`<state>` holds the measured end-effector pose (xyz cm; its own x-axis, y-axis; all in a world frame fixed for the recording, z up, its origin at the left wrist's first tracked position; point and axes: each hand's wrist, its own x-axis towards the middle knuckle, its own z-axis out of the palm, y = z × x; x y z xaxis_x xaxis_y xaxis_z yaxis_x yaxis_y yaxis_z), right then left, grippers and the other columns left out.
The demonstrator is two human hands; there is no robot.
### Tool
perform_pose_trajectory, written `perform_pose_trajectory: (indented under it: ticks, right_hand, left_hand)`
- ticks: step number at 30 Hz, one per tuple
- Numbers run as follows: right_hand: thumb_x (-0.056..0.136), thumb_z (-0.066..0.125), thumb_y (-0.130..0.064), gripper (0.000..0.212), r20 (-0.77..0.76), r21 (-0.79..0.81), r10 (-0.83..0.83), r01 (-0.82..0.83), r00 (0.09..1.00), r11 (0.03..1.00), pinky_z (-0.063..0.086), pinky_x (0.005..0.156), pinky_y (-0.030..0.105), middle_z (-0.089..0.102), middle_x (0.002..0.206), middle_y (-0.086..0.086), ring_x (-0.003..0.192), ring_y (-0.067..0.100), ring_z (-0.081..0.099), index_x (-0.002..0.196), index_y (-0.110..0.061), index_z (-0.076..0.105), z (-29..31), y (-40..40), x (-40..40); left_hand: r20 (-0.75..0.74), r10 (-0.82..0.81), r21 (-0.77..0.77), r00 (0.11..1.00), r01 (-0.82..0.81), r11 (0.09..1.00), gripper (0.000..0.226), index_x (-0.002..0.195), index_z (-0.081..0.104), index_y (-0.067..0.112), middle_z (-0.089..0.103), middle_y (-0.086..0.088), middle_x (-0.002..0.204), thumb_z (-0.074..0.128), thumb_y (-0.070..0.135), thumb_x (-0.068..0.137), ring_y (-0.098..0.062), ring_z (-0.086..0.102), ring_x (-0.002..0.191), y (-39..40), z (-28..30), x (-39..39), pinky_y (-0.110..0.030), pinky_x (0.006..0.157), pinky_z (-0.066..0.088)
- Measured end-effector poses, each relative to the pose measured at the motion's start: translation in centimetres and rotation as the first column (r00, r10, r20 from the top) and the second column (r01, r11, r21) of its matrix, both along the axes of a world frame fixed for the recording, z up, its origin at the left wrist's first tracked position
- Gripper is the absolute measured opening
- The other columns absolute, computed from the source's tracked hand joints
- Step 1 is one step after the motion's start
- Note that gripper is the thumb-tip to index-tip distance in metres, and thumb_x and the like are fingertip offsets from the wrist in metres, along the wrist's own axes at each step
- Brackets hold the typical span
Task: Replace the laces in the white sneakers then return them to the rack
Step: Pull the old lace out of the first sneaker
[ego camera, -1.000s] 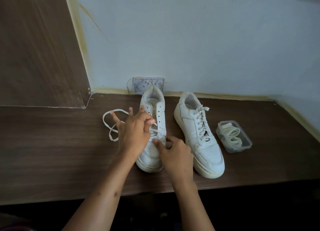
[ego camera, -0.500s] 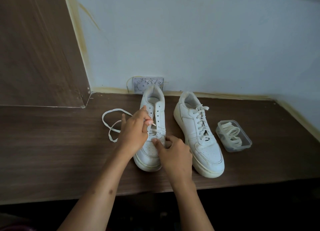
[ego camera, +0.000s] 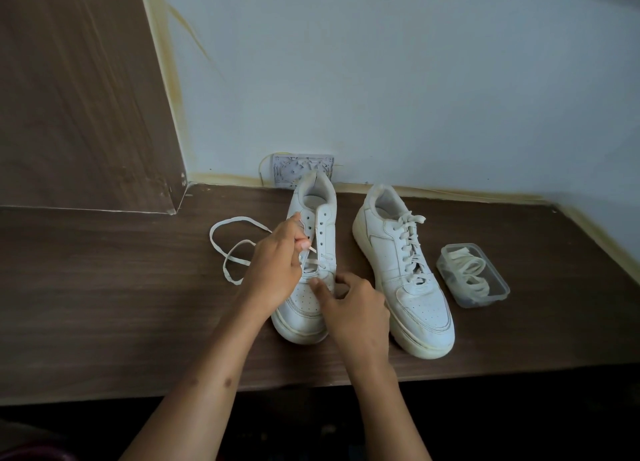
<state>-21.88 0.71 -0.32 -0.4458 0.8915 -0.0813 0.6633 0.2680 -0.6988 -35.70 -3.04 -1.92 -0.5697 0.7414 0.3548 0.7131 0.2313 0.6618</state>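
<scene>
Two sneakers: both are standing side by side on the wooden shelf [ego camera: 104, 304], toes toward the person, heels near the wall.
Left sneaker [ego camera: 308, 270]: it is carrying a lace through only its lowest eyelets; the upper eyelets are showing empty.
Lace [ego camera: 228, 249]: its free length is lying looped on the shelf just left of the shoe, and one end is being held up over the eyelets.
Left hand [ego camera: 277, 270]: thumb and forefinger are pinching the lace tip; compared with a second ago the spread fingers are now curled in and the tip is pointing toward the left-side eyelets.
Right hand [ego camera: 356, 308]: it is resting against the toe box, thumb pressing the crossed lace down, gripping nothing; its position is looking unchanged.
What this is meaning: the lacing seems to be moving on to the next eyelet, so this shoe is likely still early in its relacing.
Right sneaker [ego camera: 401, 270]: it is sitting fully laced, apart from both hands; whether that lace is old or new I cannot tell.
Plastic container [ego camera: 472, 275]: it is lying open just right of the pair, holding another bundled lace.
Rack: it is not showing in view.
</scene>
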Motion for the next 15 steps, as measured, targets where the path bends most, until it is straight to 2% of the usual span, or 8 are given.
perform_pose_trajectory:
  ticks: [3, 9, 10, 12, 13, 15]
  right_hand:
    - [0.087, 0.059, -0.060, 0.043, -0.009, 0.007, 0.001, -0.001, 1.000, 1.000, 0.050, 0.086, 0.034, 0.071, 0.097, -0.008, 0.100, 0.016, 0.064, 0.111, -0.026, 0.066, 0.1, 0.0, 0.1]
    - [0.085, 0.060, -0.062, 0.040, -0.019, -0.001, 0.000, 0.000, 1.000, 1.000, 0.052, 0.083, 0.037, 0.071, 0.086, -0.010, 0.092, 0.013, 0.065, 0.103, -0.026, 0.067, -0.2, 0.1, 0.0]
    - [0.084, 0.061, -0.062, 0.040, -0.023, -0.005, -0.007, 0.007, 1.000, 1.000, 0.052, 0.082, 0.036, 0.070, 0.085, -0.010, 0.090, 0.012, 0.065, 0.101, -0.026, 0.067, -0.3, 0.1, 0.1]
    - [0.081, 0.064, -0.063, 0.041, -0.047, 0.024, -0.023, 0.025, 0.999, 0.999, 0.053, 0.082, 0.036, 0.068, 0.091, -0.011, 0.089, 0.012, 0.064, 0.103, -0.028, 0.067, -0.2, 0.1, 0.1]
    - [0.081, 0.064, -0.063, 0.043, -0.065, 0.059, -0.028, 0.032, 0.997, 0.998, 0.053, 0.082, 0.036, 0.066, 0.095, -0.011, 0.089, 0.011, 0.064, 0.107, -0.029, 0.067, -0.2, 0.1, 0.1]
    - [0.084, 0.062, -0.063, 0.046, -0.101, 0.146, -0.030, 0.045, 0.994, 0.988, 0.054, 0.081, 0.036, 0.065, 0.099, -0.009, 0.088, 0.010, 0.064, 0.112, -0.026, 0.066, -0.2, 0.0, -0.3]
  left_hand:
    - [0.003, 0.018, 0.028, 1.000, -0.018, 0.999, 0.011, 0.090, 0.055, -0.001, 0.054, -0.013, 0.139, 0.051, -0.012, 0.090, -0.023, 0.056, 0.123, 0.1, 0.0, -0.1, 0.003, 0.078, 0.030]
    - [0.048, 0.017, 0.090, 0.999, -0.022, 0.996, 0.010, 0.083, 0.059, 0.001, 0.062, -0.012, 0.129, 0.058, -0.004, 0.091, -0.020, 0.056, 0.124, -0.1, -0.1, -0.5, 0.006, 0.081, 0.027]
    - [0.048, -0.004, 0.103, 0.999, -0.001, 0.995, 0.011, 0.081, 0.062, 0.003, 0.064, -0.012, 0.126, 0.062, -0.003, 0.090, -0.020, 0.056, 0.124, -0.3, -0.2, -0.7, 0.003, 0.086, 0.030]
    - [0.039, -0.041, 0.113, 0.998, 0.037, 0.993, 0.012, 0.079, 0.065, 0.009, 0.064, -0.010, 0.126, 0.067, 0.001, 0.087, -0.015, 0.054, 0.126, -0.5, -0.2, -1.2, -0.022, 0.100, 0.040]
    - [0.035, -0.047, 0.110, 0.998, 0.043, 0.993, 0.013, 0.078, 0.065, 0.012, 0.064, -0.009, 0.127, 0.068, 0.004, 0.087, -0.010, 0.051, 0.126, -0.6, -0.2, -1.3, -0.037, 0.103, 0.040]
    - [0.040, -0.064, 0.094, 0.997, 0.060, 0.994, 0.017, 0.077, 0.062, 0.019, 0.064, -0.005, 0.128, 0.068, 0.007, 0.088, 0.001, 0.043, 0.124, -0.7, 0.0, -1.3, -0.051, 0.107, 0.033]
